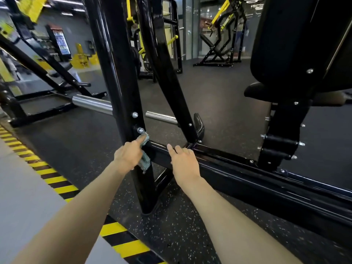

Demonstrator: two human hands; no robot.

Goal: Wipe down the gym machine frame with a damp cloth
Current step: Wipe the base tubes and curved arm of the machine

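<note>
1. The left hand [128, 156] grips a small blue-grey woven cloth [146, 160]. Its fingers are curled round the cloth, and the forefinger is stretched out, pressing the cloth's upper corner against the glossy black steel upright post [122, 92], just under a silver bolt head [141, 130] (the rest of the cloth hangs below the hand, against the post).
2. The right hand [183, 163] holds nothing. Its fingers lie fairly straight and slightly apart, with the tips resting on the black horizontal crossbar [228, 168] near the post.
3. A black slanted strut [171, 88] meets the crossbar just beyond those fingertips, and a chrome weight peg [93, 103] juts out left of the post.
4. A black padded backrest [285, 44] stands at upper right.
5. Below lie black speckled rubber flooring [181, 235] and yellow-and-black striped tape [118, 231].
6. A yellow floor sign [83, 61] far left bears dark lettering, too blurred to read.
</note>
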